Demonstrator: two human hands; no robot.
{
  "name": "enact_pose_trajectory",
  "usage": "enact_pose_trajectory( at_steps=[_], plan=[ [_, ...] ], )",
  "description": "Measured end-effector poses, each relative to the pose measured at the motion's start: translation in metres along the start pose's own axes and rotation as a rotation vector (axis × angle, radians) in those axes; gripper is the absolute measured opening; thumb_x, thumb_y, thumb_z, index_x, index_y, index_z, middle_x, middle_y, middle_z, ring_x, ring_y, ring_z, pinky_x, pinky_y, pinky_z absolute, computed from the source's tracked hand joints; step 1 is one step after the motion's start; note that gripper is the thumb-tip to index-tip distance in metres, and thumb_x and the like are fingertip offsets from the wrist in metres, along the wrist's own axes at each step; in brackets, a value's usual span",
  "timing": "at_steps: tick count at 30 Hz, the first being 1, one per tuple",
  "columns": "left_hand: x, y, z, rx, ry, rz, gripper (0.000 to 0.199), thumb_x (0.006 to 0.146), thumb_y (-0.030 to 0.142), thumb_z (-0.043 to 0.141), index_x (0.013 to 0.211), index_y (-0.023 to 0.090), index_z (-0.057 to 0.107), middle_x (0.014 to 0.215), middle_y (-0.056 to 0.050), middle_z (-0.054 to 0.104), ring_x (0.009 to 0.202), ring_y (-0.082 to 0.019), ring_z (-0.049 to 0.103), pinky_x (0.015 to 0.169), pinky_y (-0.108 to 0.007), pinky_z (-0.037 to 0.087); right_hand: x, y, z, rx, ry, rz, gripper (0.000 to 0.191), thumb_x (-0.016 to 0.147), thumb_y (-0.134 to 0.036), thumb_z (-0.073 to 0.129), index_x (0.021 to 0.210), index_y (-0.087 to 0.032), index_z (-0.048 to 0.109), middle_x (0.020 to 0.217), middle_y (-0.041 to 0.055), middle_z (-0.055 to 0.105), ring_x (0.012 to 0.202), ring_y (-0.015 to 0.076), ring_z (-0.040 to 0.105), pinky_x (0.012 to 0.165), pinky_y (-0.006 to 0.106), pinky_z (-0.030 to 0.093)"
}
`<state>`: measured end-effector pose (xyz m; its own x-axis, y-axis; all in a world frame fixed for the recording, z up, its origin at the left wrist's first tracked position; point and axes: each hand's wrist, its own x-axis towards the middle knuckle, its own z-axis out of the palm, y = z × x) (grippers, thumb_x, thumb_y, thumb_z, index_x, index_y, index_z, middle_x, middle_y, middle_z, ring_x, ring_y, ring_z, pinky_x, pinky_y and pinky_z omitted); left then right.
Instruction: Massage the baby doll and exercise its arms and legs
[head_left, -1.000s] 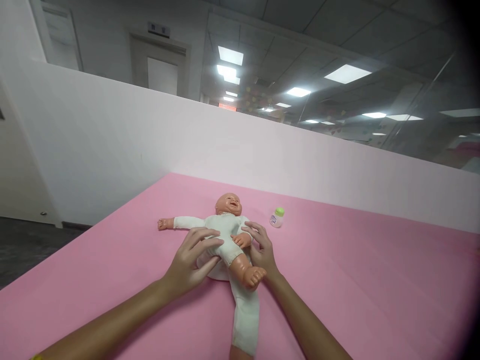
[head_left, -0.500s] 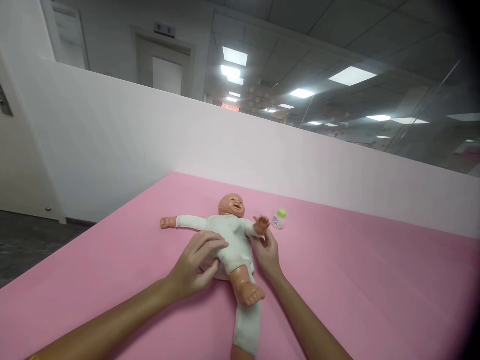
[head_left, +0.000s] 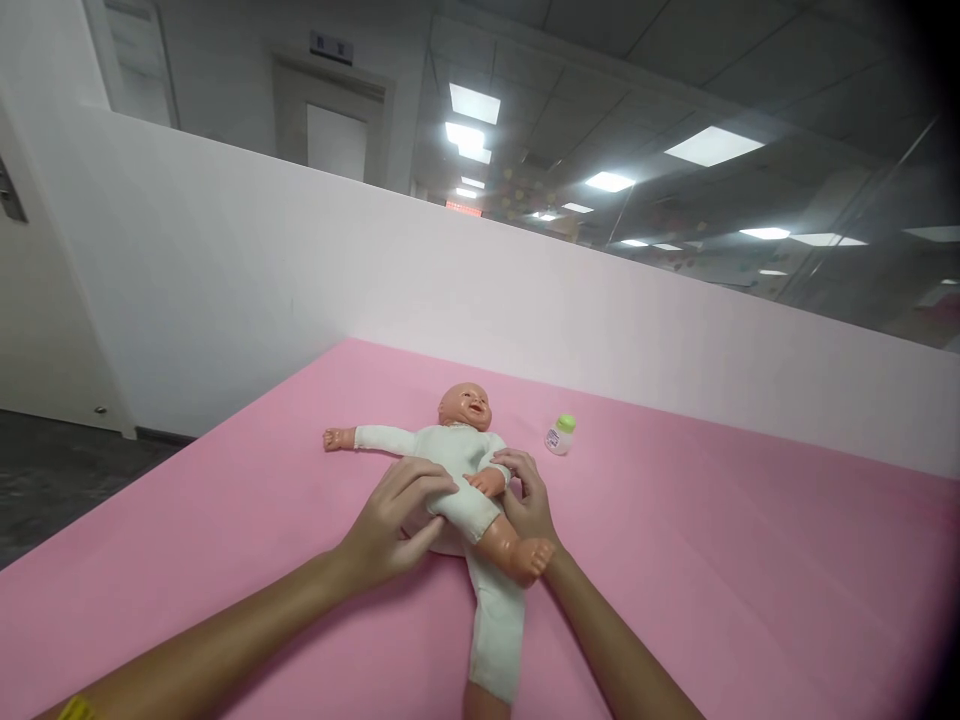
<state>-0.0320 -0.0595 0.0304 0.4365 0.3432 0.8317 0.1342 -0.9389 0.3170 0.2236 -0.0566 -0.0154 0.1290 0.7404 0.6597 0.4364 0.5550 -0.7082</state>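
A baby doll (head_left: 454, 458) in a pale mint cloth suit lies face up, its head toward the wall. My left hand (head_left: 401, 515) is closed around the raised, bent thigh, with fingers over the top and thumb below. That leg crosses over the straight one, its bare foot near my right wrist. At the doll's other side, my right hand (head_left: 527, 495) curls its fingers around the bent forearm, which rests across the belly. Part of the right fingers is hidden behind the arm. The doll's other arm stretches out flat to the left.
A small clear bottle with a green cap (head_left: 559, 436) stands beyond my right hand. The pink tabletop (head_left: 712, 560) meets a low white wall (head_left: 480, 280) at the back. Its left edge drops to a dark floor (head_left: 67, 490) near a door (head_left: 45, 300).
My right hand has moved up onto the doll's forearm, which has folded inward over the belly. The raised leg has swung right across the other leg.
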Motion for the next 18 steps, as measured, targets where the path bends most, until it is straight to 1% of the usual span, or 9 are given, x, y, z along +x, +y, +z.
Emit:
enact_pose_trajectory(
  at_steps=[4, 6, 9, 11, 12, 16, 18],
  plan=[
    [-0.0008, 0.0017, -0.0005, -0.020, 0.021, -0.054, 0.038, 0.082, 0.000, 0.053, 0.113, 0.021, 0.057, 0.114, -0.008, 0.060, 0.111, -0.023, 0.057, 0.094, -0.040, 0.049, -0.0014, 0.0011, 0.0017, 0.068, 0.029, 0.105, 0.024, 0.094, -0.034, 0.061, 0.115, -0.024, 0.065, 0.116, 0.0077, 0.070, 0.108, 0.0256, 0.064, 0.090, 0.040, 0.054],
    [-0.0018, 0.0012, -0.0008, -0.016, 0.017, -0.040, 0.037, 0.082, -0.001, 0.052, 0.111, 0.021, 0.057, 0.114, -0.008, 0.060, 0.111, -0.023, 0.056, 0.094, -0.040, 0.048, -0.0013, 0.0020, 0.0020, 0.091, 0.043, 0.135, 0.027, 0.095, -0.037, 0.060, 0.117, -0.023, 0.064, 0.115, 0.0079, 0.071, 0.105, 0.0250, 0.065, 0.088, 0.039, 0.054],
    [-0.0025, -0.0008, -0.0013, 0.008, 0.008, -0.002, 0.037, 0.085, 0.002, 0.054, 0.116, 0.022, 0.058, 0.115, -0.008, 0.061, 0.112, -0.023, 0.057, 0.097, -0.041, 0.047, -0.0019, 0.0034, 0.0026, 0.056, 0.020, 0.087, 0.023, 0.092, -0.035, 0.064, 0.112, -0.024, 0.066, 0.114, 0.0074, 0.070, 0.108, 0.0254, 0.064, 0.091, 0.039, 0.052],
    [-0.0019, -0.0015, -0.0016, 0.026, 0.008, -0.006, 0.037, 0.088, 0.005, 0.056, 0.121, 0.022, 0.058, 0.116, -0.008, 0.061, 0.112, -0.024, 0.057, 0.098, -0.041, 0.047, -0.0026, 0.0036, 0.0033, 0.029, 0.011, 0.046, 0.019, 0.091, -0.033, 0.066, 0.107, -0.025, 0.067, 0.115, 0.0069, 0.069, 0.111, 0.0258, 0.063, 0.093, 0.039, 0.051],
    [-0.0014, -0.0015, -0.0017, 0.034, 0.010, -0.015, 0.038, 0.089, 0.006, 0.057, 0.123, 0.023, 0.058, 0.116, -0.008, 0.061, 0.111, -0.024, 0.057, 0.098, -0.041, 0.047, -0.0028, 0.0032, 0.0035, 0.028, 0.006, 0.049, 0.018, 0.091, -0.032, 0.066, 0.107, -0.025, 0.067, 0.116, 0.0067, 0.068, 0.111, 0.0257, 0.063, 0.093, 0.039, 0.051],
    [0.0004, -0.0003, -0.0013, 0.048, 0.020, -0.013, 0.041, 0.088, 0.004, 0.052, 0.123, 0.024, 0.061, 0.116, -0.008, 0.060, 0.110, -0.023, 0.057, 0.097, -0.041, 0.047, -0.0021, -0.0007, 0.0026, 0.053, 0.010, 0.115, 0.025, 0.096, -0.037, 0.059, 0.117, -0.025, 0.064, 0.118, 0.0081, 0.069, 0.113, 0.0258, 0.062, 0.091, 0.039, 0.052],
    [0.0004, -0.0003, -0.0011, 0.054, 0.012, 0.006, 0.040, 0.087, 0.003, 0.051, 0.119, 0.024, 0.063, 0.116, -0.008, 0.061, 0.110, -0.023, 0.057, 0.096, -0.040, 0.047, -0.0017, -0.0022, 0.0015, 0.045, 0.022, 0.108, 0.027, 0.096, -0.038, 0.058, 0.118, -0.024, 0.064, 0.118, 0.0084, 0.070, 0.112, 0.0258, 0.062, 0.090, 0.039, 0.052]
  ],
)
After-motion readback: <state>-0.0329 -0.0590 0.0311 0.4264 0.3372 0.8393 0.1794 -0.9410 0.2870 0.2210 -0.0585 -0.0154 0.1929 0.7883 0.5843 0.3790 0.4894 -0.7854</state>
